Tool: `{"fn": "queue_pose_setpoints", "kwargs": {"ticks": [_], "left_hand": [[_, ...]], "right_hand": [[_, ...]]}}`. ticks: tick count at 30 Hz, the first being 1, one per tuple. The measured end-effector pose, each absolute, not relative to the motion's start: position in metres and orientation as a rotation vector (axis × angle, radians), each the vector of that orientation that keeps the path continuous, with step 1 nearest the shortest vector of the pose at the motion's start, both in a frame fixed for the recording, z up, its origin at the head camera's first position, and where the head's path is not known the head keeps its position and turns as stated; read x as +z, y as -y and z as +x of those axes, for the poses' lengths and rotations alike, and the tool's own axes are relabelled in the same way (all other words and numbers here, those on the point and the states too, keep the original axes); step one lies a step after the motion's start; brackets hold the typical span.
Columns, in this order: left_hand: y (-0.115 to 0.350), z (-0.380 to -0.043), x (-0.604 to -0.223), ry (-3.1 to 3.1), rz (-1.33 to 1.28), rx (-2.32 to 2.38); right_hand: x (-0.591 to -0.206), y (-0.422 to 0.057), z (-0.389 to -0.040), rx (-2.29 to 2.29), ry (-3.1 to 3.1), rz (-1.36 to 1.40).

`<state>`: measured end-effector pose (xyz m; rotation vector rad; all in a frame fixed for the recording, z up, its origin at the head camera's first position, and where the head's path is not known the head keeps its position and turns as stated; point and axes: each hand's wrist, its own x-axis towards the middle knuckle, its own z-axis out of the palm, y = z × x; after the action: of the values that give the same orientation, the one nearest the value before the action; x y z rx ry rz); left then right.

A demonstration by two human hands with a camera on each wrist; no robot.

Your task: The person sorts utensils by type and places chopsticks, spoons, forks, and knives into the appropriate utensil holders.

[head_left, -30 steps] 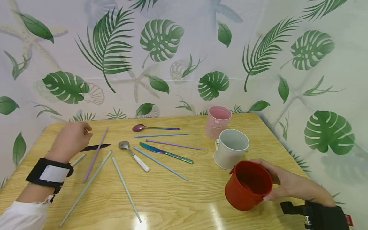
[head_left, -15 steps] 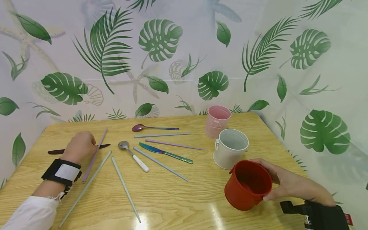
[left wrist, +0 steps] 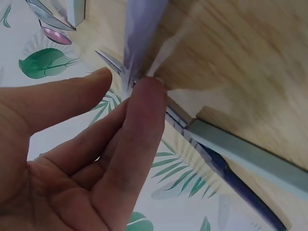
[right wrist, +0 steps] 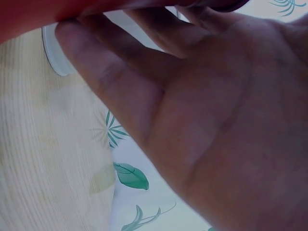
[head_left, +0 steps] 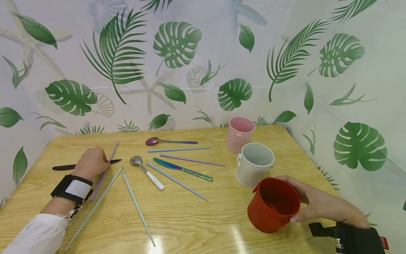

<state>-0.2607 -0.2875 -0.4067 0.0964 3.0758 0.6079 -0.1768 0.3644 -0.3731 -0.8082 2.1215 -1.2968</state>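
My left hand is low at the table's left side, over a dark knife and a purple chopstick. In the left wrist view, the index fingertip is right at the purple chopstick, and the thumb stands apart on its other side. A pale green chopstick lies beside the knife there. On the right, my right hand holds a red bucket by its side, thumb at the front and fingers behind. The bucket tilts, its mouth partly toward me.
Behind the red bucket stand a white bucket and a pink bucket. Mid-table lie a white-handled spoon, a rainbow knife, a purple spoon and several chopsticks. A leaf-print cloth hangs behind the table.
My left hand has come down and to the right, from beyond the dark knife's handle to the purple chopstick. The right hand and the red bucket have stayed in place.
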Motion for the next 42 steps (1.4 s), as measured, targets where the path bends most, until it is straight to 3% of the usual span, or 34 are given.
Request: {"fn": "queue_pose_setpoints", "kwargs": {"ticks": [33, 42], "left_hand": [[0.279, -0.261, -0.404, -3.107, 0.024, 0.584], [0.259, -0.260, -0.383, -3.238, 0.084, 0.565]], "right_hand": [[-0.374, -0.364, -0.178, -1.320, -2.082, -0.794], [-0.374, -0.364, -0.178, -1.326, -2.080, -0.808]]}}
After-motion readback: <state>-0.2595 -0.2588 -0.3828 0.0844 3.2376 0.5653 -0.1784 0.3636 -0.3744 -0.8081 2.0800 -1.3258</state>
